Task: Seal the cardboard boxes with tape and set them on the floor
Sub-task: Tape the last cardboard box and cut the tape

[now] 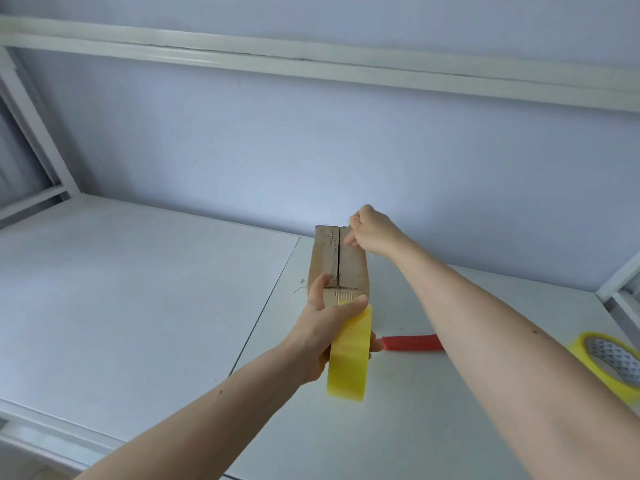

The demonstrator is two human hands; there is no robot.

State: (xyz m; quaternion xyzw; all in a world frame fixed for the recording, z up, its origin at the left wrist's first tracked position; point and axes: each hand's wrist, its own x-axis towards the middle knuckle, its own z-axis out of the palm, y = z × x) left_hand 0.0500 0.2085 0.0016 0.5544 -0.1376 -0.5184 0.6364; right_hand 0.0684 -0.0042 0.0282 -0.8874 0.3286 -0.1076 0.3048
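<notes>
Frame post: at the far left we see a white metal post (38,123) slanting down to the back corner of the table, with a white rail (311,60) running across the wall above.
Table: a white table (121,289) spreads beneath our arms; a thin seam in its top runs diagonally just left of the box.
Left hand: our left hand (329,323) is wrapped round a yellow tape roll (349,358), held on edge with its rim toward us. The thumb lies along the near left corner of the box top and the forefinger curls over the top of the roll.
Cardboard box: the small brown cardboard box (341,261) stands on the table near the middle, well back from the near edge, its narrow top facing us. The two top flaps meet along a dark centre seam; the roll touches the near end of the box, where a pale strip lies across the edge.
Right hand: our right hand (369,230) is at the far right corner of the box, fingers curled and pinching something at the far end of the seam; we cannot tell what it is.
Red handle: a red ribbed handle (412,342) lies flat on the table between our forearms, partly hidden by the roll.
Second roll: another yellow tape roll (613,365) lies flat near the right edge, well apart from the box.
</notes>
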